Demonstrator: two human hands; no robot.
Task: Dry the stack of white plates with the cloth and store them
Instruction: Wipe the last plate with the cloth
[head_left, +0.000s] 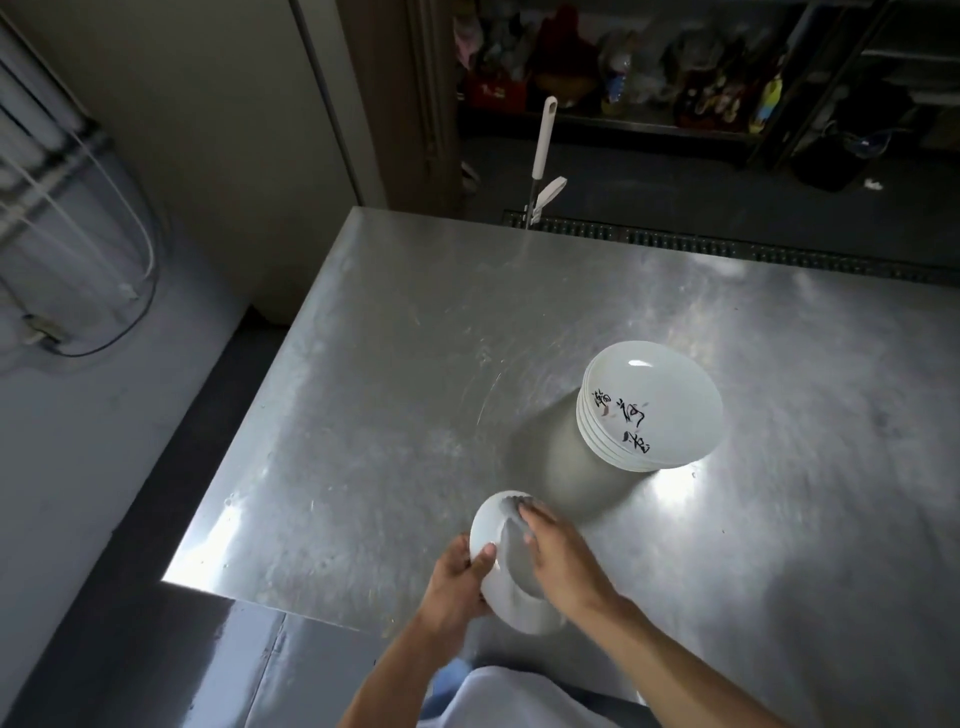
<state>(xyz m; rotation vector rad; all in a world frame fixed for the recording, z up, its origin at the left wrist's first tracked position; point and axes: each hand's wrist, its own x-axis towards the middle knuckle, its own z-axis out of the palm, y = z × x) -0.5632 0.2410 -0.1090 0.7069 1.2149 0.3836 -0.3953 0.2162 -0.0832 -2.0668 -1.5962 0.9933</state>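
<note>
A stack of several white plates (652, 408) with black brush writing on the top one stands on the steel table (405, 364), right of centre. Near the table's front edge I hold one white plate (491, 525) tilted on its edge above the surface. My left hand (460, 582) grips its lower left rim, thumb on the face. My right hand (558, 553) presses a pale cloth (514, 530) against the plate's face. Most of the cloth is hidden under my fingers.
The table's left edge drops to a grey floor with white hoses and a black cable (104, 291) by the wall. A white-handled tool (543, 150) stands behind the far edge, beside a floor drain grate (727, 244). Dark shelves (649, 67) with clutter lie beyond.
</note>
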